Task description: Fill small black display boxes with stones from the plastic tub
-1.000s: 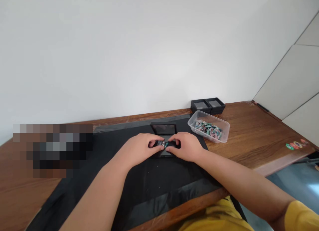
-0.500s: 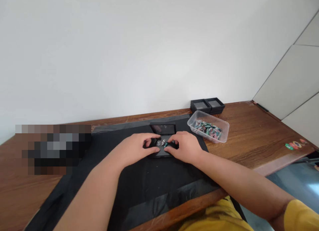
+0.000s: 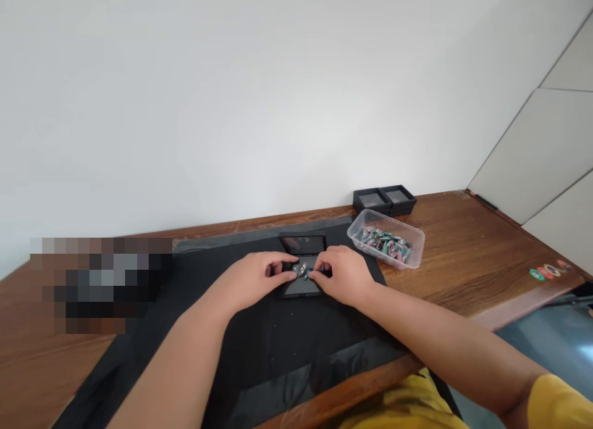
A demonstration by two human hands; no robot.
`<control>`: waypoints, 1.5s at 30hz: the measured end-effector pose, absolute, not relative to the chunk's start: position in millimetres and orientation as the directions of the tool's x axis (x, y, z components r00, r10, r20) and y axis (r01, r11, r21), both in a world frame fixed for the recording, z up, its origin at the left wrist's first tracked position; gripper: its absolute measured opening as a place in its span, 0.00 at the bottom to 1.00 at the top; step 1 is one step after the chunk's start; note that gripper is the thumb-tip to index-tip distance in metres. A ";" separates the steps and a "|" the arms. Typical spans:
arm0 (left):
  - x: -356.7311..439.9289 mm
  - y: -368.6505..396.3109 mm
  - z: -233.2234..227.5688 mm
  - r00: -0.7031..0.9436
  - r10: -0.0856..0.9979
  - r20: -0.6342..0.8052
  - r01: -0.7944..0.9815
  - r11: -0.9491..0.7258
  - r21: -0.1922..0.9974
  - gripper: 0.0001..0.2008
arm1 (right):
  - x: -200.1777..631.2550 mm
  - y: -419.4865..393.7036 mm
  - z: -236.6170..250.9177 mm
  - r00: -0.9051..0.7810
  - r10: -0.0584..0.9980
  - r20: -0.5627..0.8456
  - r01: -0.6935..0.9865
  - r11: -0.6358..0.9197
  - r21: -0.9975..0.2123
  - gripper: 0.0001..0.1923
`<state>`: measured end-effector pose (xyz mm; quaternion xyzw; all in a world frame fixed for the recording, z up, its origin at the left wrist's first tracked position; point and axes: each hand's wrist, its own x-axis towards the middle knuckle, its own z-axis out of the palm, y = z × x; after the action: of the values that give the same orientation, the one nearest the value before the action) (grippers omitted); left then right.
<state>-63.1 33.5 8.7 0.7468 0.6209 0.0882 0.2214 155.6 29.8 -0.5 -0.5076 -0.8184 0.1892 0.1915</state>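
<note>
A small black hinged box lies on the black mat with its lid raised at the back. On its grey lining sit a few small shiny gems, some clear and one teal. My left hand reaches in from the left, index finger and thumb apart over the box, the thumb tip beside a clear gem. At the right side, my right hand has thumb and index finger closed at the teal gem. The other fingers of both hands are curled and partly hidden.
A clear plastic tub of small shiny pieces stands right of the box. Behind it, two black square boxes sit against the wall. The black mat covers the wooden table's middle. Round stickers mark the right edge; a pixelated patch hides the left.
My left thumb has moved inward and up toward the clear gem. My right fingers have drawn together at the teal gem, which is turned slightly. The camera view has shifted a little.
</note>
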 end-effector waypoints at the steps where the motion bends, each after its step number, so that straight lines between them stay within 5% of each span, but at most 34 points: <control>1: -62.8 33.4 8.5 0.203 0.970 -0.135 0.894 -0.128 0.429 0.27 | 155.7 29.9 -0.3 -0.416 0.902 0.120 0.753 0.415 -0.511 0.06; 29: -57.7 33.9 6.7 0.191 0.973 -0.129 0.882 -0.112 0.458 0.25 | 153.6 30.7 -2.5 -0.470 0.875 0.114 0.767 0.469 -0.437 0.10; 37: -64.9 34.9 5.2 0.188 0.977 -0.103 0.875 -0.118 0.469 0.26 | 154.9 31.4 0.3 -0.436 0.893 0.107 0.753 0.428 -0.500 0.09; 45: -69.0 35.2 7.8 0.185 0.971 -0.152 0.864 -0.087 0.496 0.28 | 202.8 39.4 33.9 -0.500 0.779 0.379 0.518 0.619 -0.590 0.10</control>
<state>-69.0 35.2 7.8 0.7292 0.6289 0.1086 0.2468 202.8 39.4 33.9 -0.3854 -0.8415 0.2044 0.3186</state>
